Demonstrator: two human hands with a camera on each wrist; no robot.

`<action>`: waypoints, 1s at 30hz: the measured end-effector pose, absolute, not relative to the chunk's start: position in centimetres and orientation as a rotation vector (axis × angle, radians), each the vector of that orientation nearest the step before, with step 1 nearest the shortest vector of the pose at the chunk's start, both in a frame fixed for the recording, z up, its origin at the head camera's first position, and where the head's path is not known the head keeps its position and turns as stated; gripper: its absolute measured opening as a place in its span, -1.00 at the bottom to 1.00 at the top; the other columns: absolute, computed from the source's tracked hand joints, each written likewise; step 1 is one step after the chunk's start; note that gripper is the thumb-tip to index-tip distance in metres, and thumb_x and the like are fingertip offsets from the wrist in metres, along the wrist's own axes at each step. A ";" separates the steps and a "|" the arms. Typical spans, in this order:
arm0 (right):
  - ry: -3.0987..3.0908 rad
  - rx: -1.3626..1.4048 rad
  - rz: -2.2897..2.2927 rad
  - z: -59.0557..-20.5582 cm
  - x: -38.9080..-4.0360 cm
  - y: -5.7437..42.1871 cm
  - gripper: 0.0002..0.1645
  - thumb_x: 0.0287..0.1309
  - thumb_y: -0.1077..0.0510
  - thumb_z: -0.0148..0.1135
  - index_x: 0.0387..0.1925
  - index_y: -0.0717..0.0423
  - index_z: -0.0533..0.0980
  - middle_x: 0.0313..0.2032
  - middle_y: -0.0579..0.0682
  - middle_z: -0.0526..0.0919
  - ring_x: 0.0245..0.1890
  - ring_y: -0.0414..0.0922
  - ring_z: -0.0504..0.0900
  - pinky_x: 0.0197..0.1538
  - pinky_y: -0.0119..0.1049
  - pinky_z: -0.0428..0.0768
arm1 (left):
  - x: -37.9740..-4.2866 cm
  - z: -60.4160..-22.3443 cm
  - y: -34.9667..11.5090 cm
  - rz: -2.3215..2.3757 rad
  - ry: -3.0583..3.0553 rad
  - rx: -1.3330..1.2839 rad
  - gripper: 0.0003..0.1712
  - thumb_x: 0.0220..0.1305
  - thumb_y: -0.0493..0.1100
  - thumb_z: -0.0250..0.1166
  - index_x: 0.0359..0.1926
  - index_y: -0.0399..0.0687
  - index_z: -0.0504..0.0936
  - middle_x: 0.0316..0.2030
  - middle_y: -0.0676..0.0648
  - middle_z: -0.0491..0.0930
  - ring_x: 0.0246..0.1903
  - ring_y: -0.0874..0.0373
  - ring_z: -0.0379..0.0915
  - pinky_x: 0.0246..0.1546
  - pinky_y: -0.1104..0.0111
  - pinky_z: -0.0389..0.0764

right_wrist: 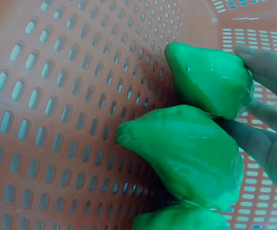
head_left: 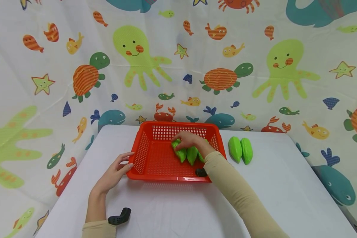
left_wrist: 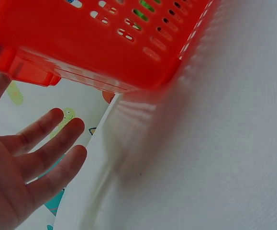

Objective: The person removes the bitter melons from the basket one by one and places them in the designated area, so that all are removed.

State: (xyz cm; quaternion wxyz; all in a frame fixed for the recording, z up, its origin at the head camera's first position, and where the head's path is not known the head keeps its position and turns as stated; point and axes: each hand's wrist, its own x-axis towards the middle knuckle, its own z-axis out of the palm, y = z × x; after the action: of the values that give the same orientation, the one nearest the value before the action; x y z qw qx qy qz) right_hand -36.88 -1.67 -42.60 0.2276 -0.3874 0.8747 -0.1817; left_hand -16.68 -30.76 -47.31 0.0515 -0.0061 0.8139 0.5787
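A red plastic basket (head_left: 160,178) with slotted walls stands on the white table. Inside it, my right hand (head_left: 186,138) pinches the leftmost green star fruit (head_left: 181,153) by its far end. In the right wrist view, fingers and thumb lie on either side of that ridged fruit (right_wrist: 210,79), its pointed end toward the camera. Beside it lie a second star fruit (head_left: 191,155) and a third, partly hidden by my right forearm. My left hand (head_left: 115,172) is at the basket's left rim; in the left wrist view, three fingers (left_wrist: 57,177) stretch out apart from it.
Two more green star fruits (head_left: 235,149) (head_left: 247,150) lie side by side on the table, right of the basket. A black wrist device (head_left: 120,216) is on my left arm, another (head_left: 201,172) on my right. Behind the table hangs a sea-animal curtain (head_left: 178,76).
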 end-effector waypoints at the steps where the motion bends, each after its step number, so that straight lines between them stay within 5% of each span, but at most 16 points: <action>1: 2.412 -1.064 -0.505 -42.6 -36.9 -1.7 -0.46 0.17 0.12 0.36 0.19 0.13 0.54 0.21 0.08 0.52 0.15 -0.04 0.46 0.29 -0.16 0.38 | -16.7 -47.3 -30.8 1.756 2.477 -0.014 -0.33 0.38 0.10 0.19 0.43 0.15 0.20 0.35 -0.23 0.17 0.24 -0.25 0.27 0.04 0.04 0.58; 30: 2.438 -1.002 -0.560 -42.8 -36.4 -1.8 -0.55 0.22 0.07 0.33 0.14 0.06 0.59 0.15 0.02 0.56 0.01 -0.09 0.49 0.12 -0.24 0.49 | -16.0 -47.3 -31.1 1.759 2.487 0.018 -0.34 0.38 0.08 0.20 0.42 0.17 0.21 0.35 -0.21 0.19 0.24 -0.24 0.28 0.05 0.02 0.57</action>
State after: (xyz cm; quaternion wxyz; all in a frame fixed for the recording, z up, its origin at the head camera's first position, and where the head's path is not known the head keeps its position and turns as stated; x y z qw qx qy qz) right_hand -36.36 -1.84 -42.78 0.2218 -0.3626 0.8822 -0.2027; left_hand -16.00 -31.13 -47.27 0.0476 0.0058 0.8155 0.5768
